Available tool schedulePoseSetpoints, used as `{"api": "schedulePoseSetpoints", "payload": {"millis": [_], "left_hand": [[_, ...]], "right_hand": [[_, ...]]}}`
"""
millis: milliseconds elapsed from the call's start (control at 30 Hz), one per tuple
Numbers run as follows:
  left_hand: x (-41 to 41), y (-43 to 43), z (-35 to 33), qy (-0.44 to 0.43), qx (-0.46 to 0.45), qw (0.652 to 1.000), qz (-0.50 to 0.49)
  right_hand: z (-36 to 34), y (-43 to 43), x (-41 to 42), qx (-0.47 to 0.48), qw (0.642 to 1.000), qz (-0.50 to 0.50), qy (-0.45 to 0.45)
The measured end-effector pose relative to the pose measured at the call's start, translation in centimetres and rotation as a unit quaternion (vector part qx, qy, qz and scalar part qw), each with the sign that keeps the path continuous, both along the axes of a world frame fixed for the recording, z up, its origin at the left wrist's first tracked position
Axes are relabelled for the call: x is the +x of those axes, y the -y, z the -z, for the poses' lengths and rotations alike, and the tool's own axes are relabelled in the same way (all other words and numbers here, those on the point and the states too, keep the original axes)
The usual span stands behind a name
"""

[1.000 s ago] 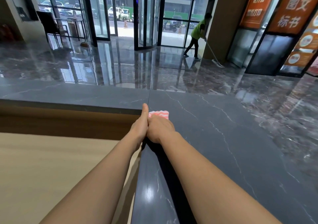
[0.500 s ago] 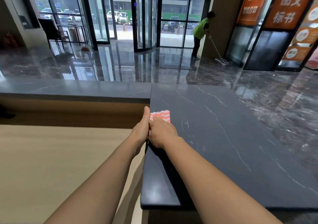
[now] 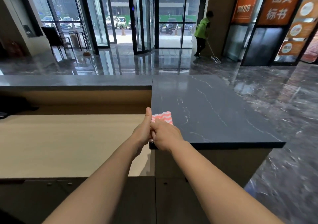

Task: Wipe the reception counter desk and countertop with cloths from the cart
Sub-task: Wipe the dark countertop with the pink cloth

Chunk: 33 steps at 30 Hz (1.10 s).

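A pink-and-white striped cloth (image 3: 162, 117) lies on the left edge of the dark marble countertop (image 3: 215, 113), near its front corner. My right hand (image 3: 166, 136) rests on top of the cloth with curled fingers and holds it down. Beside it, my left hand (image 3: 142, 132) sits against the side face of that edge, thumb straight along the rim. A bit of cloth shows between the two hands. The left fingers are hidden below the edge.
The pale wooden lower desk (image 3: 68, 146) spreads to the left, with a dark object (image 3: 13, 106) at its far left. Dark cabinet fronts (image 3: 86, 198) are below. Across the glossy floor, a person (image 3: 202, 30) mops near glass doors; a chair (image 3: 55, 39) stands far left.
Both hands have slid the cloth back toward me along the countertop's left edge. The view has pulled back, so the counter's near end and the cabinet fronts now show.
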<state>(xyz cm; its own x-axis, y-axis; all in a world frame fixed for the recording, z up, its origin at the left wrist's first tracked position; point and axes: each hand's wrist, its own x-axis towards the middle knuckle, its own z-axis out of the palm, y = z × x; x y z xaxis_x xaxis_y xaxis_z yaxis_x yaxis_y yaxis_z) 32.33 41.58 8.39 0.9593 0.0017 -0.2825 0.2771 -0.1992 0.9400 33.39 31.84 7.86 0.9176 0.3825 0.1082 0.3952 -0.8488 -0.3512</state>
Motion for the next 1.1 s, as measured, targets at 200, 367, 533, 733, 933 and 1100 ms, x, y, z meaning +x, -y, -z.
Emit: {"api": "schedulePoseSetpoints", "payload": {"millis": [200,367,533,733,933,1100], "left_hand": [[-3.6,-0.6,-0.4,-0.004,0.044,0.999,0.025],[-4.4,-1.2,0.8,0.231,0.484,0.842,0.054],[-4.1,1.5,0.7,0.292,0.569,0.766,0.069],[-2.3,7.2,0.7,0.269,0.591,0.753,0.103],[-1.2,14.7,0.6,0.296,0.569,0.751,0.153],[-0.2,23.3,0.3,0.321,0.542,0.755,0.180]], "right_hand": [[0.1,1.6,-3.2,0.016,0.999,-0.030,-0.026],[-0.2,3.5,-3.0,-0.042,0.998,-0.039,-0.024],[0.2,5.7,-2.5,-0.027,0.998,-0.029,-0.039],[1.1,12.4,-0.8,-0.031,0.999,-0.027,-0.033],[1.9,20.8,0.4,-0.025,0.999,0.000,-0.046],[2.0,29.6,0.9,-0.053,0.997,0.041,-0.036]]}}
